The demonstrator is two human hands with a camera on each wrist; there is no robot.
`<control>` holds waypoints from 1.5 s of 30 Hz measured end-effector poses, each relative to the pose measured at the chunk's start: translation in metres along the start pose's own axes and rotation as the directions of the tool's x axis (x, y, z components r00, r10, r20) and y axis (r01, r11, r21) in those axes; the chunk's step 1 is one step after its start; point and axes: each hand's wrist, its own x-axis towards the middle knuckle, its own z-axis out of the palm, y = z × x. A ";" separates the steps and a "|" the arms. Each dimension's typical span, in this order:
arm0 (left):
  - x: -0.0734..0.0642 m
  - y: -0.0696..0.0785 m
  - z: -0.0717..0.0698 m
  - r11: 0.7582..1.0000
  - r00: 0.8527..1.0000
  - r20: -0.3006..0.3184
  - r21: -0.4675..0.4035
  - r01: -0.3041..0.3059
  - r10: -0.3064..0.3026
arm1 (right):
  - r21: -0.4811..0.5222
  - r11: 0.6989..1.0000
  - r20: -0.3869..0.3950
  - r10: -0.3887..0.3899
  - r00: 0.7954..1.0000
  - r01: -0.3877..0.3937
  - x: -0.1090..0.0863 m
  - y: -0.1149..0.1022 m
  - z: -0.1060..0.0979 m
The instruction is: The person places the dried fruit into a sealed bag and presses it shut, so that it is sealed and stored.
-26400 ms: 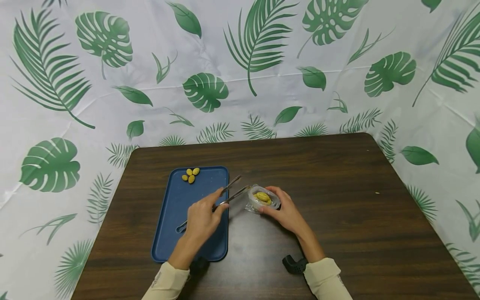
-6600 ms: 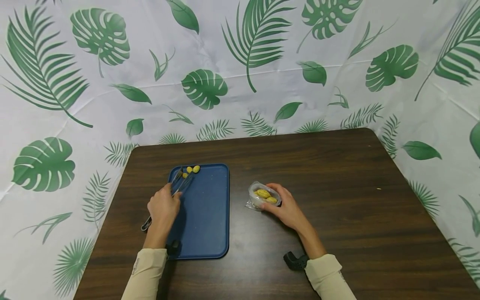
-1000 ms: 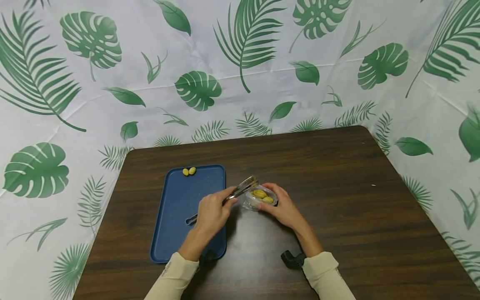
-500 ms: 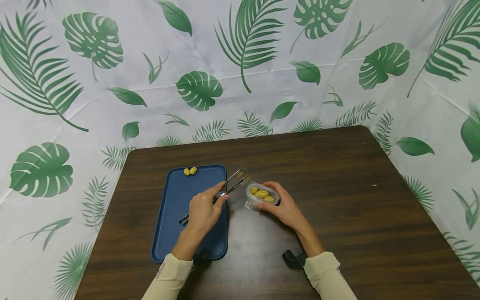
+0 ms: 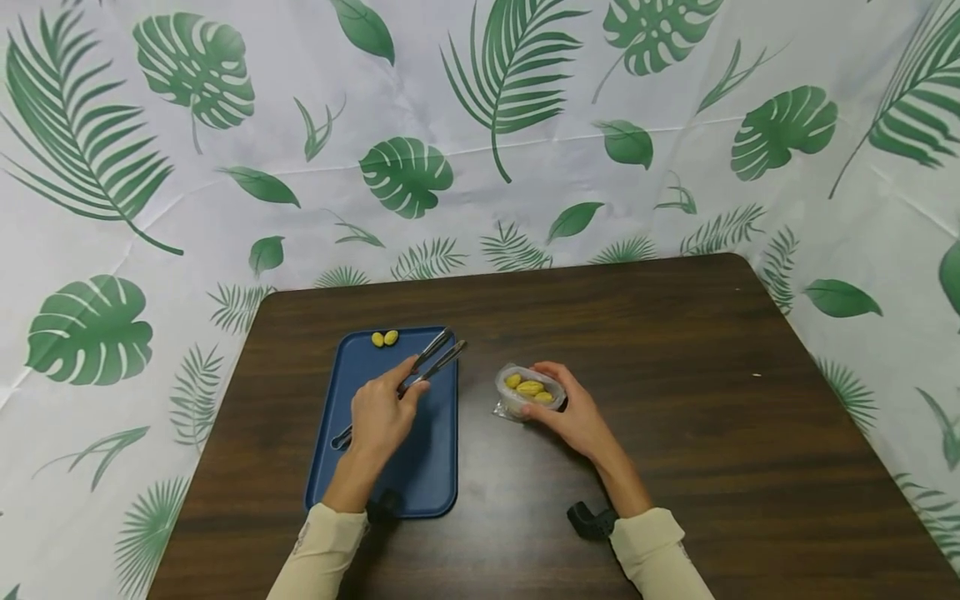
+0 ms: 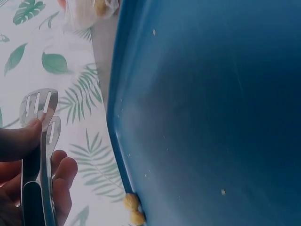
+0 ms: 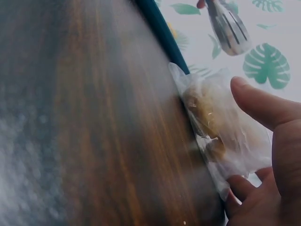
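Note:
My left hand [image 5: 381,414] grips metal tongs [image 5: 438,350] above the right side of the blue tray [image 5: 397,417]. The slotted tips stand apart with nothing between them. In the left wrist view, thumb and fingers wrap the tongs [image 6: 40,108]. Two small yellow oval pieces [image 5: 385,338] lie together at the tray's far edge. My right hand [image 5: 573,412] holds a translucent plastic tub [image 5: 506,404] right of the tray, thumb on its near side and fingers behind. Several yellow oval pieces [image 5: 529,387] sit inside it. Crinkled clear wrap [image 7: 225,127] covers its outside in the right wrist view.
A dark wood-grain table [image 5: 675,375] carries everything. Behind it hangs a white cloth [image 5: 525,200] printed with green leaves. A tiny pale scrap [image 5: 757,375] lies at the table's right. Small crumbs [image 6: 223,192] dot the tray.
A second ago the tongs were at the tub; they then opened, leaving one more piece inside, and moved left over the tray. Fewer pieces lie on the tray than earlier. The right hand stays put.

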 end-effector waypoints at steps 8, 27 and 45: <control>0.002 -0.010 -0.006 1.000 1.000 -0.015 0.026 0.017 -0.017 | -0.043 0.999 0.001 0.014 1.000 -0.014 0.002 -0.004 -0.001; 0.003 -0.023 -0.013 0.994 0.996 -0.008 0.066 0.084 -0.084 | -0.055 0.998 0.018 0.013 1.000 -0.012 0.004 -0.006 0.000; 0.003 -0.031 -0.014 0.987 0.992 0.004 0.100 0.124 -0.125 | -0.072 0.997 0.036 0.033 0.999 -0.031 0.001 -0.003 -0.001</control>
